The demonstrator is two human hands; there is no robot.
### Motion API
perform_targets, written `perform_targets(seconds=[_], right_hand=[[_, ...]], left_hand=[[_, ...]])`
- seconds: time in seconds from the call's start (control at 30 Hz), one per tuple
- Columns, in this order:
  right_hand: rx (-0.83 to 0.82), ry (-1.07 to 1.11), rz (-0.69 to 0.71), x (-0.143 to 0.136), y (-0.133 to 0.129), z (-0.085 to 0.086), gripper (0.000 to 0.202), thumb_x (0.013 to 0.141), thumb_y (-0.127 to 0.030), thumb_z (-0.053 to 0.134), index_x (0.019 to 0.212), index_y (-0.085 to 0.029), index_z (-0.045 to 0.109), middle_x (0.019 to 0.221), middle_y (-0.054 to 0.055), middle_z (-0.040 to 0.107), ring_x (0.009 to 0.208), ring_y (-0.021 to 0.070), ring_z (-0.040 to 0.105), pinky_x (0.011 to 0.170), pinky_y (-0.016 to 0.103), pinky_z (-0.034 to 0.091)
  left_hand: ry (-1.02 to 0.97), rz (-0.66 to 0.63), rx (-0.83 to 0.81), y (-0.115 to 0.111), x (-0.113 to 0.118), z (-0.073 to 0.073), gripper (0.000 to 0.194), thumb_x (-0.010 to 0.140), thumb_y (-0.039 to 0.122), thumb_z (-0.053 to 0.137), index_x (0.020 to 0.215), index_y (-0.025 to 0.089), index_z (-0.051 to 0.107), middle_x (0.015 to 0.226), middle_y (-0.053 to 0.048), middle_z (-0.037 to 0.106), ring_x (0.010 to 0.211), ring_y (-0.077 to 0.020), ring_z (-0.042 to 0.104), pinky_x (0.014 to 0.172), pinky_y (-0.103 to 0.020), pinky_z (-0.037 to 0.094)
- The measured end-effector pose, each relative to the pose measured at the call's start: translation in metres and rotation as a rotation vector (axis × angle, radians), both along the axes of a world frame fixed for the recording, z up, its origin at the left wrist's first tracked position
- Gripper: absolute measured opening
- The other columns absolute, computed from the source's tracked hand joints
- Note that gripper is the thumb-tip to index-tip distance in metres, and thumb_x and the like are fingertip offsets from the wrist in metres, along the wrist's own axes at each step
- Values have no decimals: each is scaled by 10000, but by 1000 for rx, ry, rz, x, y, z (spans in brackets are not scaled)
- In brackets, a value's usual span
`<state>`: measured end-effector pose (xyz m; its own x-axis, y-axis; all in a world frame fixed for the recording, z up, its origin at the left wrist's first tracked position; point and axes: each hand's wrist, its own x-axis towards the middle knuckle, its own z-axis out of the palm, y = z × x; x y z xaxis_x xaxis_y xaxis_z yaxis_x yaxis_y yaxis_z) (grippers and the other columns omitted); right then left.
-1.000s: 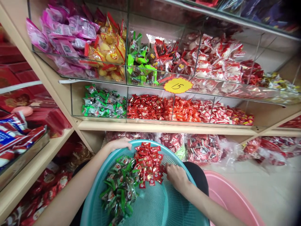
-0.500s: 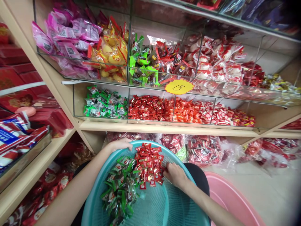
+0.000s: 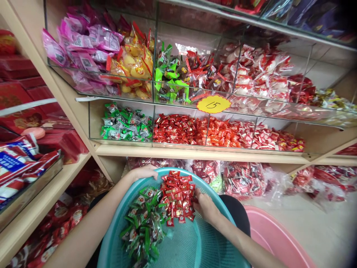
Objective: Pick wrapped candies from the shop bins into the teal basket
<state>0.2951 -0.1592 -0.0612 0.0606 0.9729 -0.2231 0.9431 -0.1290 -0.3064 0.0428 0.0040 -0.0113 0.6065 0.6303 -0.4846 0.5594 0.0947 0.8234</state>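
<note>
In the lower centre of the frame, the basket (image 3: pixel 178 247) is held at its upper-left rim by the left hand (image 3: pixel 143 172), whose fingers are clamped over the edge. The red sweets (image 3: pixel 178 197) are reached by the right hand (image 3: pixel 205 207), placed inside the basket at the right of the heap. Its fingers are curled inward against the heap; whether any sweet is gripped between them cannot be told. As judged from this pose, sweets are being handled within a steadied basket, and a firm rim hold with a light touch on the small wrappers seems to be called for.

The basket is shared by two heaps: the red sweets near the far rim, and the green sweets (image 3: pixel 145 227) beside them, towards the lower left. The pink tub (image 3: pixel 279 227) is seen at lower right. Across the centre, green packets (image 3: pixel 125 124) and red packets (image 3: pixel 175 128) are kept in the clear bins above the shelf edge (image 3: pixel 195 153); filled bags (image 3: pixel 242 178) are stored beneath.
</note>
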Motion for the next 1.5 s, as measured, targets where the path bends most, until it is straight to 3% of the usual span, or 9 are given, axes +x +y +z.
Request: perform_targets(seconds=[0.1,0.17,0.3,0.43,0.57,0.7,0.87,1.23,1.5], right_hand=[[45,-31,88,5,-4,6,347,746,-157,471,1089,-112,457,891,98,607,803,204,556,678,294,383],[27,-78,122,8,-2,20,277,759,-190,480,1028,-129,508,890,103,610,816,213,556,682,302,385],[9,-157,84,4,19,78,183,765,-313,525,842,-159,586,804,92,620,752,206,569,608,274,366],[280,-58,155,-9,65,145,186,791,-337,485,768,-186,592,709,40,617,645,147,547,558,235,336],[444,37,212,-20,129,181,134,758,-249,513,829,-187,609,736,20,622,655,124,532,592,218,350],[243,125,219,-27,185,182,261,639,-130,604,895,-157,644,739,14,625,671,118,533,602,195,383],[41,192,269,-35,217,168,369,514,-55,645,872,-142,674,587,-36,600,532,88,501,509,174,388],[107,409,243,-32,222,148,218,533,-66,635,746,-112,640,599,-25,600,592,95,524,558,181,404],[289,697,128,-28,210,157,272,690,-312,589,850,-92,588,766,21,598,647,75,503,610,193,409]], left_hand=[[20,10,0,1,0,0,273,523,210,539,766,148,646,624,19,625,515,-130,538,453,-200,396],[25,16,9,1,1,-1,267,519,208,542,755,151,655,612,25,621,505,-125,534,444,-193,386],[15,23,-3,2,1,-3,299,517,213,547,784,151,666,641,22,640,510,-128,544,447,-195,393],[1,20,-5,3,0,-7,317,511,203,546,796,152,675,672,11,658,561,-147,575,472,-201,416],[-16,30,5,3,-1,-9,302,504,185,543,774,162,676,653,16,650,566,-147,577,476,-200,424],[-27,43,-7,2,-2,-8,276,494,184,544,740,156,666,617,18,635,524,-139,556,467,-206,425],[-50,61,-13,2,-2,-9,216,486,185,545,679,163,641,561,36,600,476,-123,524,454,-207,413],[-52,50,-24,5,-1,-13,254,485,195,546,708,145,657,589,17,620,491,-132,529,453,-212,399],[-52,36,-24,7,-1,-15,283,495,201,551,747,155,670,638,7,649,513,-134,546,461,-205,398]])
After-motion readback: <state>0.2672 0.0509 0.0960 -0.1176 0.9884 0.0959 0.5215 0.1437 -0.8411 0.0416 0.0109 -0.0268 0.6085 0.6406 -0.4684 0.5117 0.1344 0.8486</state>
